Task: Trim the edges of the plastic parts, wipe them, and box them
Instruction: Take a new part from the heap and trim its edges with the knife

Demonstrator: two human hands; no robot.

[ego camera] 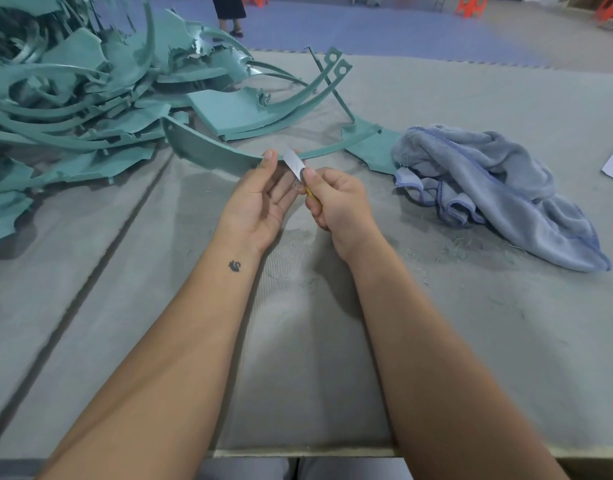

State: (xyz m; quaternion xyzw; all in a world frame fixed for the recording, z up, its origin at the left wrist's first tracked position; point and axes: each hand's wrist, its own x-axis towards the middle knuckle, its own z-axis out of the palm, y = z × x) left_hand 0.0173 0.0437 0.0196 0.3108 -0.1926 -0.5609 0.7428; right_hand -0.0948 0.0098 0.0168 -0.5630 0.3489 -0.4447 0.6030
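Head view is showing two bare forearms reaching away from the table's near edge, and just beyond them the hands are meeting at the work. The left hand (263, 195) is lying palm-up with loosely bent fingers, its thumb and fingertips pinching the near edge of a long curved teal plastic part (208, 148). The right hand (336, 202) is sitting just to the right of the left one, curled tight around a small knife with a yellow handle (310, 192), whose pale blade (294, 162) is pointing up and away, its tip touching the part's edge right beside the left thumb. The part's long axis is running left to right across the front of both hands, sweeping from a broad end beyond the left hand to a thin strip trailing off past the right hand, so the trimming stroke would likely be travelling along that edge to one side. Further right of the right hand, a crumpled grey-blue cloth (485, 188) is lying on the grey table (298, 341), apparently waiting for the wiping. Beyond and left of the left hand, a heap of teal parts and jagged offcuts (73, 84) is piling up. No box or other container is showing anywhere in view.
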